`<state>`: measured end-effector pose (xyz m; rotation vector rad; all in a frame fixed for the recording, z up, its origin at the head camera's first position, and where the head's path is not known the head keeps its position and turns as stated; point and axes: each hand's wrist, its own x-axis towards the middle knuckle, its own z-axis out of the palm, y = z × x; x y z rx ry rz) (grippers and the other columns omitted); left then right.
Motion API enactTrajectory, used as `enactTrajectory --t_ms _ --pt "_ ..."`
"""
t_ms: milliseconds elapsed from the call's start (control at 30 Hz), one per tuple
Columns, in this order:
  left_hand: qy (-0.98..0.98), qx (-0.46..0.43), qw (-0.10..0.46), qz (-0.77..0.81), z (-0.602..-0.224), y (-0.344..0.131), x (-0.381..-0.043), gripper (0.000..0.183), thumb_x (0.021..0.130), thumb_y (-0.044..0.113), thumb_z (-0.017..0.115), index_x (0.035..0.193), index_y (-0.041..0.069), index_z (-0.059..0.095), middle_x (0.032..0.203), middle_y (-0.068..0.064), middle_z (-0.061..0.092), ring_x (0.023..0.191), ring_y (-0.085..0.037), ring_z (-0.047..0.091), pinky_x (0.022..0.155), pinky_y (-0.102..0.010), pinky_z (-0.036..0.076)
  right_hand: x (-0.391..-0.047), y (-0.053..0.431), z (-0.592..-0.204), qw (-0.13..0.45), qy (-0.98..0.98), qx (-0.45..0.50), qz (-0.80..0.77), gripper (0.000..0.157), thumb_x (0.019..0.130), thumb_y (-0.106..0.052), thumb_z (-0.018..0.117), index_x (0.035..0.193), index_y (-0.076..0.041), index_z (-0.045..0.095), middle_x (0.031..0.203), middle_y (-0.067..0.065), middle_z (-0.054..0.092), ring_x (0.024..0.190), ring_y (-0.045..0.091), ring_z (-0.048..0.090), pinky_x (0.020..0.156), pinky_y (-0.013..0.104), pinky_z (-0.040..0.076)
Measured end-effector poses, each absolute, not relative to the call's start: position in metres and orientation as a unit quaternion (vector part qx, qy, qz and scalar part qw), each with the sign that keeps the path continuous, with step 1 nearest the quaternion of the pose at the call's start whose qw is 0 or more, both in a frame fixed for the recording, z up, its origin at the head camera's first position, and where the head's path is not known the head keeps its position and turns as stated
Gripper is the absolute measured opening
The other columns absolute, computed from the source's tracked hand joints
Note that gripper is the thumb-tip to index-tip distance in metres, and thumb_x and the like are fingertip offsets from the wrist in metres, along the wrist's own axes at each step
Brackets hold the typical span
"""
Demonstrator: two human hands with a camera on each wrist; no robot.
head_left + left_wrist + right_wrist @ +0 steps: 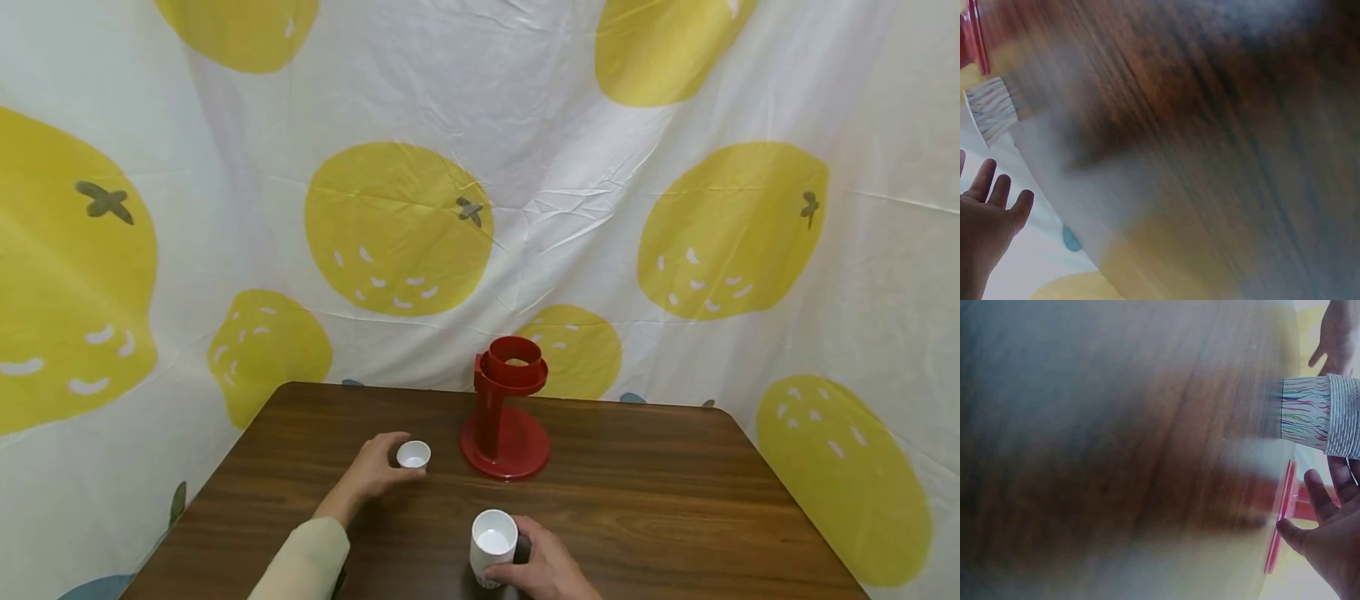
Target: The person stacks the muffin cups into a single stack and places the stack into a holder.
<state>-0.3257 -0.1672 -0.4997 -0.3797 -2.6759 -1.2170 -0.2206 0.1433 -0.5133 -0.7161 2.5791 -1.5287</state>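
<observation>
A small white cup (413, 456), marked with wavy grey lines in the left wrist view, stands on the brown wooden table (645, 492). My left hand (378, 462) is around its left side, thumb in front and fingers behind; in the left wrist view the fingers (1001, 190) look spread and apart from the cup. Near the front edge, a taller white cup (493, 546) stands upright. My right hand (543, 562) holds it from the right between thumb and fingers. The right wrist view shows its ribbed band and coloured lines, with the other fingers (1319, 497) spread out.
Behind the cups stands a red stand (491, 421) with a round base, a column and a ring-shaped top. A white cloth (555, 242) printed with yellow fruit hangs behind the table and along both sides.
</observation>
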Motion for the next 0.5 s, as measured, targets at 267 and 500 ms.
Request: enactTrajectory --t_ms 267,500 --pt "-0.917 -0.078 0.056 -0.387 -0.506 -0.170 -0.333 0.076 0.072 0.034 0.088 0.131 -0.003 0.057 0.131 -0.025 0.055 0.126 -0.046 0.045 0.105 -0.058 0.036 -0.221 0.144 -0.514 0.027 0.841 -0.234 -0.487 0.058 0.076 -0.030 0.087 0.122 -0.006 0.064 0.108 -0.003 0.068 0.098 0.010 0.059 0.088 0.029 0.047" --pt "-0.922 -0.064 0.049 -0.378 -0.510 -0.168 -0.339 0.076 0.072 0.034 0.088 0.131 -0.002 0.057 0.130 -0.024 0.056 0.123 -0.045 0.046 0.102 -0.059 0.038 -0.220 0.143 -0.514 0.017 0.841 -0.236 -0.487 0.057 0.075 -0.028 0.087 0.122 -0.005 0.064 0.108 -0.002 0.068 0.098 0.009 0.059 0.088 0.030 0.048"
